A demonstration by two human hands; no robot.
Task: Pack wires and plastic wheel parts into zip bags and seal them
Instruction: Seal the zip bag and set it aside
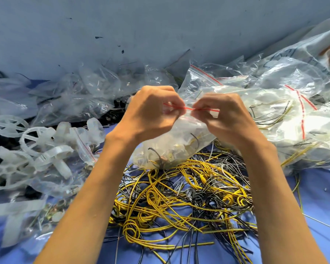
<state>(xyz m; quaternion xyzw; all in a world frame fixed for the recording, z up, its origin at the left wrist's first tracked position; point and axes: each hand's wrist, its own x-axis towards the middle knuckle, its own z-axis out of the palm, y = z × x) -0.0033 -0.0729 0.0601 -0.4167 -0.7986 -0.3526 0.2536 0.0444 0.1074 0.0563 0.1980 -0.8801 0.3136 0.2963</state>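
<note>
We see both hands raised over the blue worktop [321, 199], meeting at the mouth of a clear zip bag [176, 143]. The left hand [151, 111] has its fingers curled and pinches the bag's red seal strip [187, 108] at its left end; the right hand [223, 115] pinches the same strip just beside it, so the fingertips of the two hands nearly touch. The bag hangs from that strip, tilted down and to the left, and its lower end rests on a loose heap of yellow, black and grey wires [189, 199] that spreads across the worktop between the forearms. Inside the bag we can make out pale plastic pieces and a few dark and yellow wire ends; whether the strip is pressed fully closed along its length we cannot tell. To the left lie white plastic wheel parts [33, 138], spoked rings piled together, with a small zip bag among them. To the right lies a pile of filled bags [293, 121] with red strips and wires showing through. Crumpled clear bags [88, 96] sit behind the hands against a blue wall [141, 25].
</note>
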